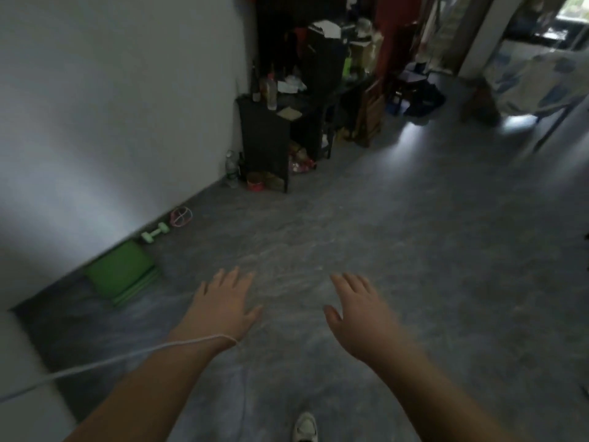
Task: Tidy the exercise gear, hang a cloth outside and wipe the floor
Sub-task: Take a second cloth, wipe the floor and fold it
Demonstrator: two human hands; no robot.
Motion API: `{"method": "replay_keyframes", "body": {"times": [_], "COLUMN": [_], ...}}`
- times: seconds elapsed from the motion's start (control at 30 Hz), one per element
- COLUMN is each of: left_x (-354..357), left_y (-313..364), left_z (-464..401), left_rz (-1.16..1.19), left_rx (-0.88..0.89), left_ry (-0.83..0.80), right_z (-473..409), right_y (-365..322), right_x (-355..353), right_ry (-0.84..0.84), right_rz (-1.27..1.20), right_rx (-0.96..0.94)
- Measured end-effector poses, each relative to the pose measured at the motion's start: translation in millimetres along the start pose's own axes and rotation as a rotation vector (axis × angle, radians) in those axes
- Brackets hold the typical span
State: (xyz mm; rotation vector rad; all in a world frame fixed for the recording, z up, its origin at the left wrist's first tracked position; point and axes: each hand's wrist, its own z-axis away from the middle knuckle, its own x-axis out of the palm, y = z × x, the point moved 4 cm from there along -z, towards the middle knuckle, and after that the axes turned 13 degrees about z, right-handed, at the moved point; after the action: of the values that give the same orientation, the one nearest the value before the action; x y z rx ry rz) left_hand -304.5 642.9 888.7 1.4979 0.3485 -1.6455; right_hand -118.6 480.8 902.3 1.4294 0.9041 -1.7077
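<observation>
A folded green exercise mat (121, 274) lies on the grey floor against the white wall at the left. Just beyond it sit a pale green dumbbell (155, 232) and a pink hoop-like exerciser (181, 216), also by the wall. My left hand (223, 306) and my right hand (357, 311) are stretched out in front of me over the floor, palms down, fingers apart, holding nothing. A white cord (127, 358) runs from my left wrist off to the left. No cloth is in view.
A black shelf unit (264, 141) cluttered with bottles stands at the wall ahead, with jars and a plastic bottle (231, 167) at its foot. Dark furniture and hanging clothes fill the back. A bed (538, 78) is at the far right. My shoe (305, 427) shows at the bottom.
</observation>
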Motion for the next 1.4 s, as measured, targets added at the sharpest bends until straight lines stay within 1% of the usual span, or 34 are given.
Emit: {"method": "replay_keyframes", "body": {"times": [0.13, 0.3, 0.43, 0.53, 0.63, 0.8, 0.97, 1.1, 1.2, 1.3, 1.4], "left_x": [-40, -88, -117, -140, -169, -216, -235, -243, -249, -262, -280], "left_y": [-27, -82, -123, -136, -134, -122, -102, -88, -81, -79, -79], "left_z": [-77, -170, -277, -363, -449, -587, -707, -824, -903, -965, -1028], "left_rz": [0.068, 0.097, 0.105, 0.125, 0.079, 0.071, 0.064, 0.034, 0.055, 0.059, 0.060], "left_rx": [-0.108, -0.207, -0.200, -0.163, -0.105, -0.035, 0.015, 0.052, 0.041, -0.007, -0.052], "left_ry": [0.083, 0.118, 0.123, 0.101, 0.055, 0.028, -0.054, -0.039, -0.038, -0.067, -0.038], "right_z": [-123, -263, -375, -453, -524, -638, -729, -826, -909, -988, -1066], "right_y": [-14, -36, -41, -41, -42, -36, -4, 28, 52, 75, 91], "right_x": [-21, -44, -58, -68, -86, -114, -106, -100, -102, -111, -124], "right_ry": [-0.033, -0.075, -0.077, -0.087, -0.095, -0.014, -0.038, -0.053, -0.056, -0.085, -0.094], "right_rz": [0.061, 0.035, 0.058, 0.054, 0.035, -0.003, -0.052, -0.039, -0.039, -0.027, -0.004], "right_rx": [-0.130, -0.195, -0.194, -0.144, -0.106, -0.053, 0.018, 0.027, 0.000, -0.034, -0.063]}}
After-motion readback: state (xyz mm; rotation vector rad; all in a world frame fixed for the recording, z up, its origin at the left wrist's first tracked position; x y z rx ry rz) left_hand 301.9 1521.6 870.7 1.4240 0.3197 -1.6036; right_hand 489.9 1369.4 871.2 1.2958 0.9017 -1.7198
